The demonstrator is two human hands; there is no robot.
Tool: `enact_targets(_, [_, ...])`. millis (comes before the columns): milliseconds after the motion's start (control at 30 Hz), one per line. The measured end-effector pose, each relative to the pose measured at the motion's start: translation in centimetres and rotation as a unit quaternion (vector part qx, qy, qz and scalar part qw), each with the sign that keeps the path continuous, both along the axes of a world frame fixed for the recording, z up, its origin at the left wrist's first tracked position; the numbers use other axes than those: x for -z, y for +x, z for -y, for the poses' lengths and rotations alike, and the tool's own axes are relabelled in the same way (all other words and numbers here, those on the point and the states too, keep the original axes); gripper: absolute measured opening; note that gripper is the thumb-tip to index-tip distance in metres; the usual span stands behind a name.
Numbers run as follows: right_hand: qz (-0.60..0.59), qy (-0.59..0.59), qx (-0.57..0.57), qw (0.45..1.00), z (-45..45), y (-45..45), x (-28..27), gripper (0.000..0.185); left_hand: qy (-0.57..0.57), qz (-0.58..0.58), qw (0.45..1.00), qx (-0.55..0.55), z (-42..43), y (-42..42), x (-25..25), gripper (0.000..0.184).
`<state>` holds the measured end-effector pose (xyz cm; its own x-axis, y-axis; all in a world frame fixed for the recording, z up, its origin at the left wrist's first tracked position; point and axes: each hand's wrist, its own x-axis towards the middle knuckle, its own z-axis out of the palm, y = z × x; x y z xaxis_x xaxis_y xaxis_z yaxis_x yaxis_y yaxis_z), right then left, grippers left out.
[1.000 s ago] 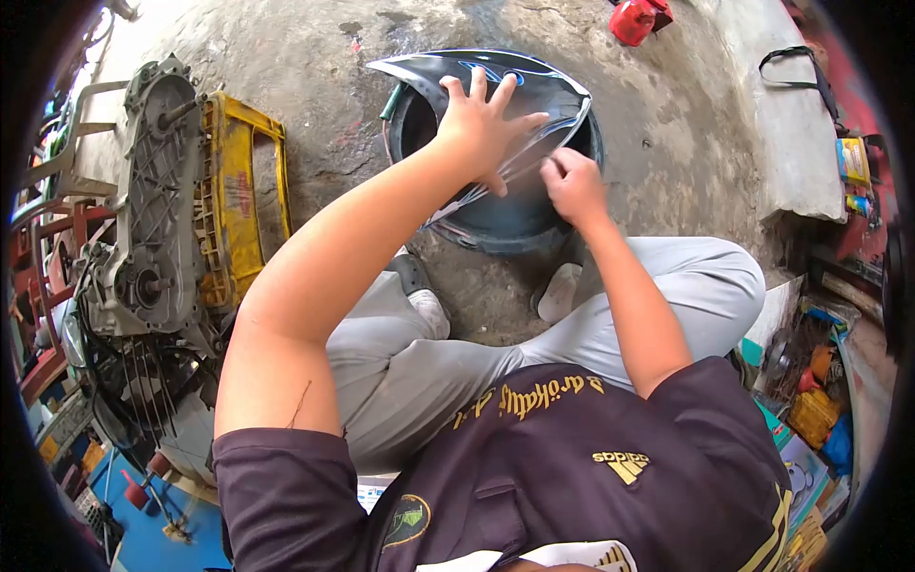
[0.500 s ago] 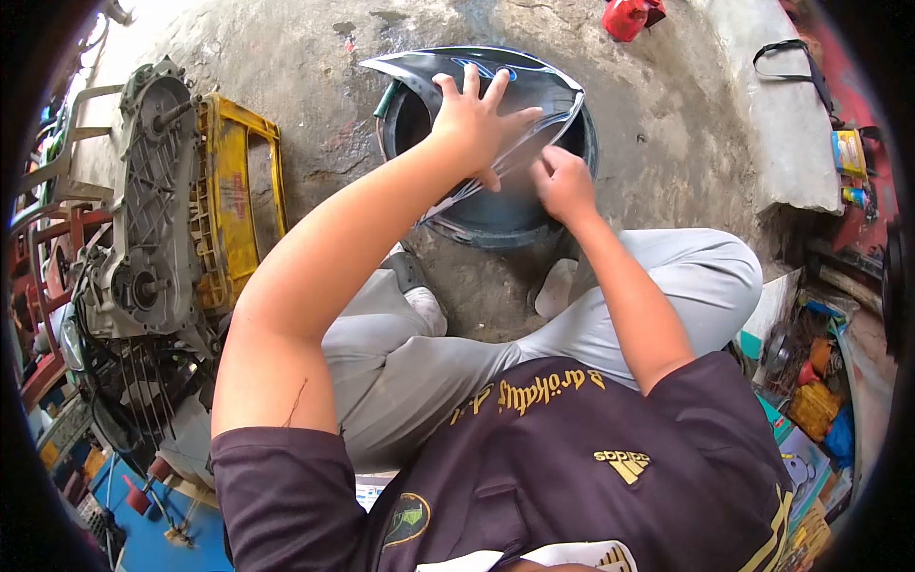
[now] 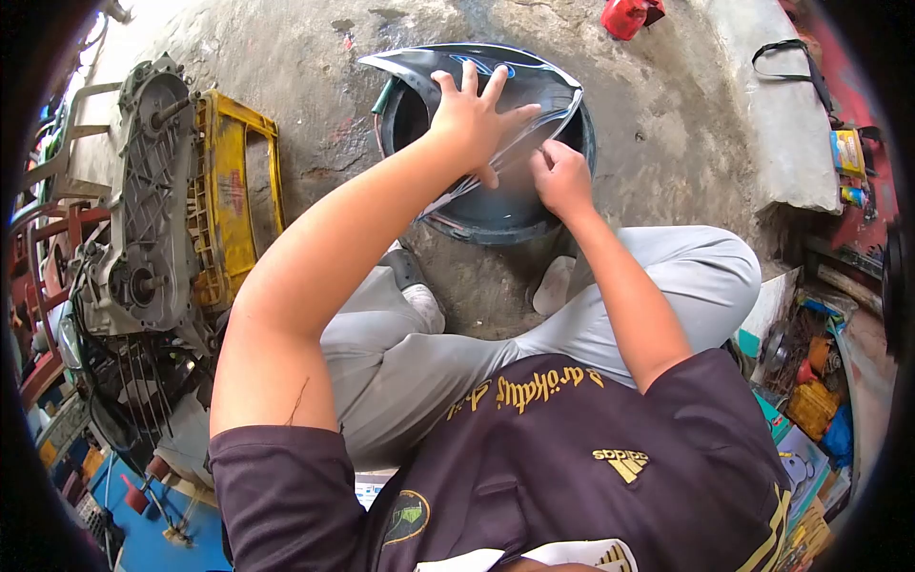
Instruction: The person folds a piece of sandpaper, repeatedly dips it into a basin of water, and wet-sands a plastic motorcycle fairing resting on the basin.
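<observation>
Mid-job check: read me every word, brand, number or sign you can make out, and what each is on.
"adidas": dark shirt, upside down in view.
Arched yellow lettering, same shirt: distorted, not surely legible.
Shirt badge: too small.
Blue marking, dark panel: partly behind left hand, unreadable.
Red print, yellow crate: too faint.
Yellow-blue tin: too small.

The left hand (image 3: 467,129) hides the middle of the dark panel (image 3: 545,89), which covers the twelve o'clock rim of the basin (image 3: 496,235). Whatever the right hand (image 3: 564,179) might pinch is indistinct. Toward one o'clock, the top edge crops a red object (image 3: 624,17).
</observation>
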<state>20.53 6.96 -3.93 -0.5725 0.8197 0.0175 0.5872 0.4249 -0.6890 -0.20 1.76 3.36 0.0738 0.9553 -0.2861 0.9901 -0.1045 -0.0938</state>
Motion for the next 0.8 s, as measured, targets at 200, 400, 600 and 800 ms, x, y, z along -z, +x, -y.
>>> enact_targets(200, [0.018,0.047,-0.037,0.998,0.02,-0.07,-0.41,0.026,-0.008,-0.003,1.000,-0.006,-0.25,0.14,-0.41,0.138])
enact_targets(400, [0.008,0.055,-0.077,0.996,0.25,0.36,-0.31,0.023,-0.012,0.006,1.000,-0.007,-0.26,0.02,-0.50,0.137])
enact_targets(600, [-0.031,0.059,-0.068,0.996,0.10,0.15,-0.39,0.019,-0.024,-0.005,1.000,-0.006,-0.35,0.11,-0.33,0.138])
enact_targets(800, [-0.039,0.053,-0.058,0.996,-0.01,-0.02,-0.23,0.022,-0.019,-0.008,1.000,-0.005,-0.35,-0.09,-0.37,0.137])
